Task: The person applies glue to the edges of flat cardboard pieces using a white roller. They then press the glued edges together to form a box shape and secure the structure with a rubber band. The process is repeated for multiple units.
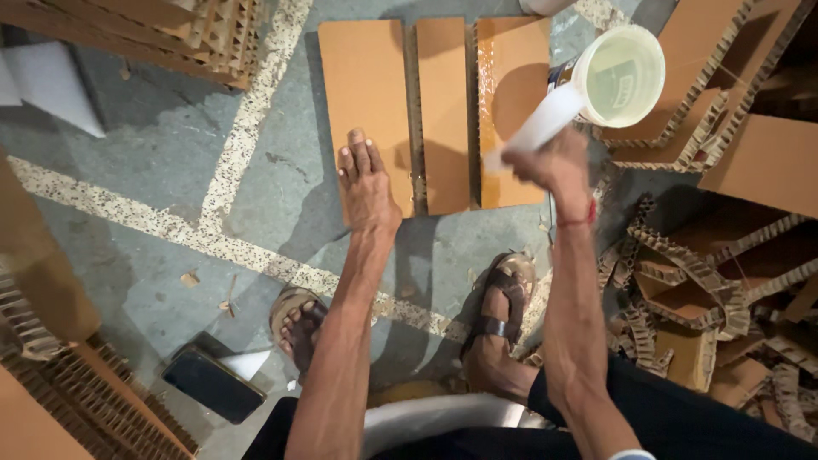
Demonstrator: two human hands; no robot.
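Nearest to me are my two forearms, running up from six o'clock, with my sandalled feet (498,307) on the grey floor (170,162) between them. At centre, my left hand (366,183) lies flat, fingers spread narrow and straight, pressing the lower right part of the left cardboard strip (362,94). It grips nothing. Just beside that strip, toward one o'clock, lie the middle cardboard strip (443,102) and the right cardboard strip (511,85), side by side; the right one looks glossy and wet.

At two o'clock my right hand (558,166) is closed around a white brush handle (537,128), blurred, held over the lower edge of the right strip. Beyond it, near one o'clock, stands a white bucket (620,75) of pale liquid. Honeycomb cardboard scraps (682,281) pile up at three o'clock. A dark phone (213,385) lies at eight o'clock.
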